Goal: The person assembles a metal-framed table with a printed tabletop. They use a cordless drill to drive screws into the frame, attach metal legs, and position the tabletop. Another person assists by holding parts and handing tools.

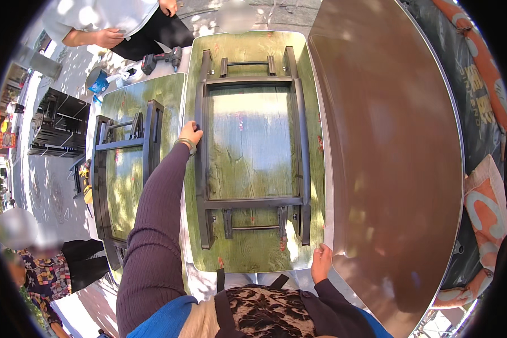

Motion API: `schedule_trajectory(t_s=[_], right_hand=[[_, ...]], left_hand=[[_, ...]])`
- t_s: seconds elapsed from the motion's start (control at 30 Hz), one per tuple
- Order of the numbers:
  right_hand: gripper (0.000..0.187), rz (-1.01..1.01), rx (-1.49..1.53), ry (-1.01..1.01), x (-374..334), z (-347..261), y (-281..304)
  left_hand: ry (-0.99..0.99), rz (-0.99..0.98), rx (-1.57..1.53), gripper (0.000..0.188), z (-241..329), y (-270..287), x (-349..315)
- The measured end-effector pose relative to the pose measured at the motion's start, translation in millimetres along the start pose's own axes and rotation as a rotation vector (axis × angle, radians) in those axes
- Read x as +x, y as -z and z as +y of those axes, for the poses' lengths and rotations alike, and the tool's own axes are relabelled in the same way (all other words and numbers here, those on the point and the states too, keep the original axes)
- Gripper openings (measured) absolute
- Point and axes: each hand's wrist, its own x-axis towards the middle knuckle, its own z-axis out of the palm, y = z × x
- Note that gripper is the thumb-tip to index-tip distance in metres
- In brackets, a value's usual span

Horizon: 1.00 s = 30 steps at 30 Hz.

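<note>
In front of me lies a green wood-grain tabletop (265, 256), underside up, with a black folding leg frame (248, 201) flat on it. My left hand (191, 135), arm stretched far forward, is closed at the left bar of that frame, its fingertips against the metal. At the near right corner, my right hand (321, 262) has its fingers curled at the tabletop's edge. Its thumb side faces the board; the undersides of the fingers are hidden.
A second green tabletop (172, 96) with a black frame lies to the left. At right stands a large brown panel (388, 158). A cordless drill (162, 60) and a blue can (97, 80) sit at the far left, near another person (110, 38). Folded black frames (59, 124) are stacked beyond.
</note>
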Motion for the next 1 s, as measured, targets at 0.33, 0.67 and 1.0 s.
schedule_trajectory(t_s=[0.33, 0.67, 1.0], right_hand=[[0.060, -0.087, 0.793, -1.037, -25.7, 195.5, -93.4], [0.059, 0.163, 0.927, -1.175, -4.7, 177.7, -99.2], [0.035, -0.104, 1.078, -1.108, 9.2, 246.8, -74.4]], left_hand=[[0.436, 0.487, 0.185, 0.053, -93.9, -78.1, -365.7], [1.445, 0.134, -0.955, 0.054, -216.0, -102.0, -509.3], [1.341, 0.097, -0.879, 0.051, -235.9, -128.6, -513.8]])
